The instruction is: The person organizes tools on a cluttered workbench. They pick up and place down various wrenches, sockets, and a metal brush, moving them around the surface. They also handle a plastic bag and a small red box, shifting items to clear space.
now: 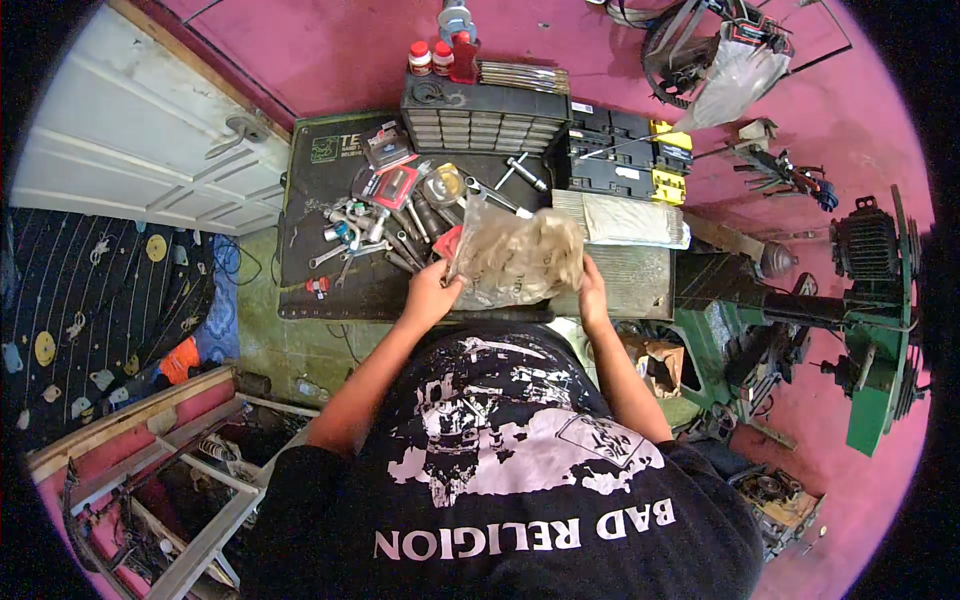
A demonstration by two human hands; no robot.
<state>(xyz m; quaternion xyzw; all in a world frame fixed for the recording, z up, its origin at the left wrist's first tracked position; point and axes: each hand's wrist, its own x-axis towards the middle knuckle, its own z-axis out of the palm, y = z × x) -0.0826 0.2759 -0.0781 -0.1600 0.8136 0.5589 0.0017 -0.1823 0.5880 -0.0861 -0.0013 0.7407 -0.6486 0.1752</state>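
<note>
A crumpled clear plastic bag [515,258] with something brownish inside is held up over the near edge of the workbench. What it contains cannot be made out. My left hand [436,290] is closed on the bag's left edge, the fingers pinching the plastic. On the opposite side, my right hand [593,296] grips the bag, its fingers partly behind it. A red piece [448,241] shows just beyond my left hand. Spanners [352,256] and sockets [350,222] lie in a loose heap to the left, and a T-handle wrench [521,172] rests beyond the bag.
A grey drawer cabinet [487,133] stands at the back of the workbench [310,215], bearing red bottles [463,58]. Black and yellow cases [612,150] sit right of it. A ribbed panel [640,280] covers the bench's right end. A green drill press [872,370] stands far right.
</note>
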